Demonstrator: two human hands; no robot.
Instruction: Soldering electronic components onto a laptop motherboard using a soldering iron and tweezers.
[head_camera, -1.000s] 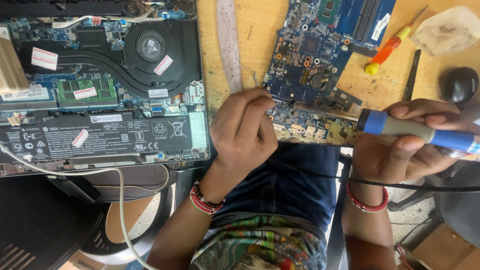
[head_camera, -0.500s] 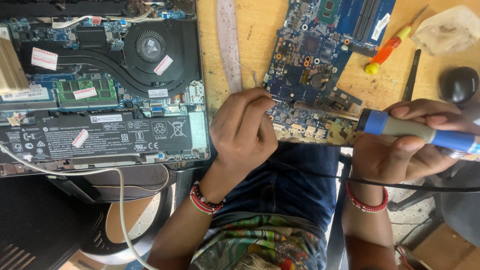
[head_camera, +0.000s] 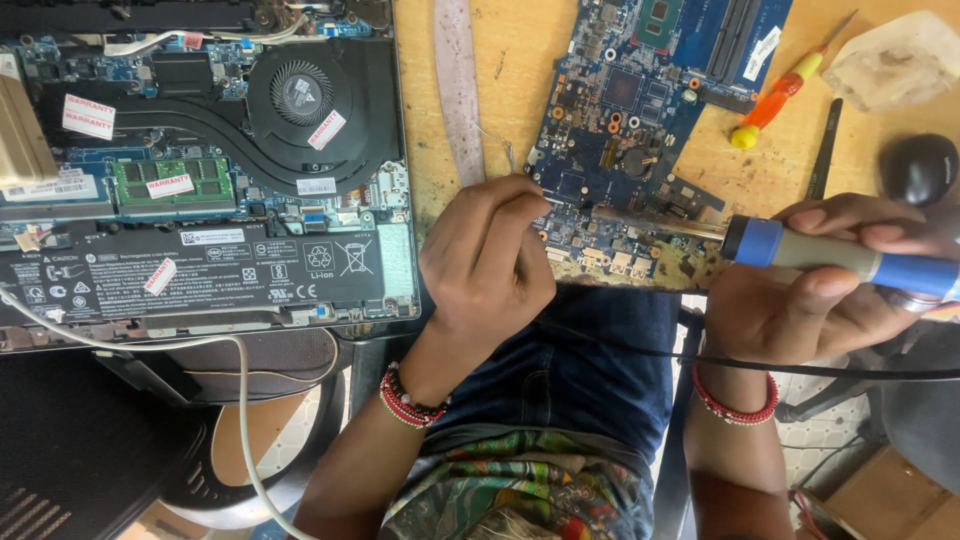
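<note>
Right hand (head_camera: 800, 290) grips the blue-handled soldering iron (head_camera: 850, 258), tip on the blue circuit board (head_camera: 640, 130) at the table's front edge. Left hand (head_camera: 490, 260) pinches thin wire (head_camera: 497, 145) at the board's left edge. Opened laptop (head_camera: 200, 170) sits just left.

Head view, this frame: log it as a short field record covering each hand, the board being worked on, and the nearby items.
left hand: left hand pinches a thin wire at the blue circuit board
right hand: right hand grips a soldering iron, tip on the board's lower edge
board: lies flat on the wooden bench
left of board: opened laptop, fan and battery exposed
right of board: orange screwdriver, black mouse
</note>
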